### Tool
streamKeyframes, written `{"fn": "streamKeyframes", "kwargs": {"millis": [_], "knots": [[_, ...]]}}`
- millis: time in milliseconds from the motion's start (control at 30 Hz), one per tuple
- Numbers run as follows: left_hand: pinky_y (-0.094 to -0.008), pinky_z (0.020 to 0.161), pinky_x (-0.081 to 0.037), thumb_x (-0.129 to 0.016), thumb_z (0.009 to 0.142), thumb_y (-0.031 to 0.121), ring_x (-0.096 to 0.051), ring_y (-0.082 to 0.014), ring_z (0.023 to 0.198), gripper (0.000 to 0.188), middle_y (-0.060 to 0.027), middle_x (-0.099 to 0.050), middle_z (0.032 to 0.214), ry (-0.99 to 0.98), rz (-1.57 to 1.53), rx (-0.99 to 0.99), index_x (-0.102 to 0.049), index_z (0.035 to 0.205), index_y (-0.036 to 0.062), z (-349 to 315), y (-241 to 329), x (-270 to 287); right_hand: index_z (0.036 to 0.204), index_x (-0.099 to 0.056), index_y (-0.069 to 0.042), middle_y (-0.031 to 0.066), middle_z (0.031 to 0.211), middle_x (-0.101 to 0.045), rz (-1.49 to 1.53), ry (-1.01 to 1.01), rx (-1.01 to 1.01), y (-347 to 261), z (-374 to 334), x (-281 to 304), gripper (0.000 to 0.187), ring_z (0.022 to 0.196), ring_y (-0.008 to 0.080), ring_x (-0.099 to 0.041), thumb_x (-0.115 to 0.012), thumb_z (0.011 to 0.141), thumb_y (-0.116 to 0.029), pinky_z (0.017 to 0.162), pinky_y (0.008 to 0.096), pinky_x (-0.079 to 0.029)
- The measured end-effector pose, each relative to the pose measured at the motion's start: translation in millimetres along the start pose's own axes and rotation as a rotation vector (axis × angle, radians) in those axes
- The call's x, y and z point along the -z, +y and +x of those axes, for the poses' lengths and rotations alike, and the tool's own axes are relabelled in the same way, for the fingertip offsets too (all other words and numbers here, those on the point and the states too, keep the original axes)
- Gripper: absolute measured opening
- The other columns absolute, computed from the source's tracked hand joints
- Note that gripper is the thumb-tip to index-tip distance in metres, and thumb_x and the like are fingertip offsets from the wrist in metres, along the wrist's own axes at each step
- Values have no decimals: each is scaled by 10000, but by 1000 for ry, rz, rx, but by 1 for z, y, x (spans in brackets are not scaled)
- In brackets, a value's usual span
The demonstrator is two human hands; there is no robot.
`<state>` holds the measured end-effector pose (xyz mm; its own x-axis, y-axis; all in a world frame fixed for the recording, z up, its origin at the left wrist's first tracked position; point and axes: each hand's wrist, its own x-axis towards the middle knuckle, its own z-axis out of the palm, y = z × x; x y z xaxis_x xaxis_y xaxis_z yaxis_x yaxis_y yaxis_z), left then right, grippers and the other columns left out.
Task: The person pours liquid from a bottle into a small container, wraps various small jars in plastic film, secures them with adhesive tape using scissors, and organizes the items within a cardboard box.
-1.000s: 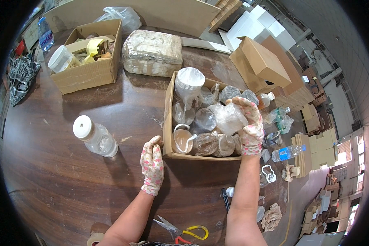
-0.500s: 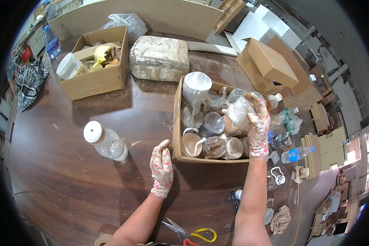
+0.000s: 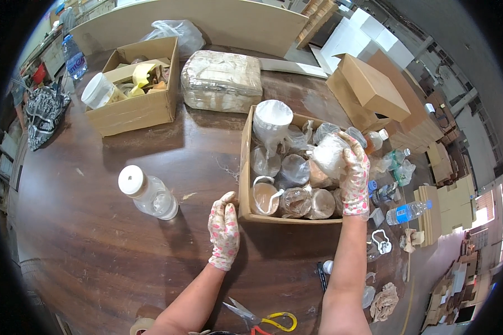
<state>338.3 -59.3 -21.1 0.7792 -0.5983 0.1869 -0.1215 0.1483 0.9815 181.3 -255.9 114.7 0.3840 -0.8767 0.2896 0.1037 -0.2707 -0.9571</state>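
An open cardboard box holds several jars and cups wrapped in clear plastic. My right hand, in a white glove with pink spots, is curled round the right side of a white plastic-wrapped bundle at the box's right part. What lies inside the wrapping cannot be made out. By the box's front left corner is my left hand, gloved alike, its fingers stretched out and holding nothing. A clear jar with a white lid stands on the table to the left.
Behind are another cardboard box with scraps and a tape-wrapped package. Scissors and a tape roll lie near the front edge. Several bottles, one with a blue label, and crumpled paper are at the right.
The fingers of my right hand have come down closer round the white bundle. My left hand keeps its place by the box corner. The whole view has shifted slightly.
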Motion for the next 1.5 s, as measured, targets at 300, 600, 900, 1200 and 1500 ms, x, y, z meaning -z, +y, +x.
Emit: {"fn": "streamKeyframes", "kwargs": {"millis": [300,600,900,1200,1500], "knots": [[-310,859,-469,-456,948,48,-594,-179,937,233,-99,-621,1021,2,-5,32,-591,1133,3,0,2,-1,1240,-539,43,155,1225,-585,102,-7,134,9,4,8,469,1120,225,-561,-560,841,-203,991,344,-428],[-312,943,-430,-424,970,68,-561,-177,1024,265,-97,-590,1111,-55,-80,77,-560,1185,-7,0,1,0,1193,-581,-7,114,1128,-636,-21,50,21,17,7,8,307,937,189,-614,-504,906,-85,823,301,-489],[-311,942,-429,-417,971,70,-559,-176,1023,268,-96,-591,1106,-62,-47,63,-561,1184,-6,0,2,0,1179,-579,27,97,1131,-636,-107,-73,-9,10,-6,-9,297,1056,178,-592,-531,920,-109,945,307,-450],[-307,867,-467,-441,951,32,-585,-174,949,244,-88,-606,1033,-22,-36,11,-580,1147,-9,0,0,0,1387,-422,-49,136,1342,-505,-905,-263,178,18,-34,-5,829,1266,284,-455,-811,672,-206,1072,378,-341],[-299,875,-465,-444,956,32,-575,-159,964,244,-80,-601,1048,-23,-75,31,-573,1159,-7,0,2,-1,1364,-448,-99,102,1331,-508,-1105,-182,581,5,-42,-13,870,1211,315,-483,-821,583,-179,1017,422,-395]]}}
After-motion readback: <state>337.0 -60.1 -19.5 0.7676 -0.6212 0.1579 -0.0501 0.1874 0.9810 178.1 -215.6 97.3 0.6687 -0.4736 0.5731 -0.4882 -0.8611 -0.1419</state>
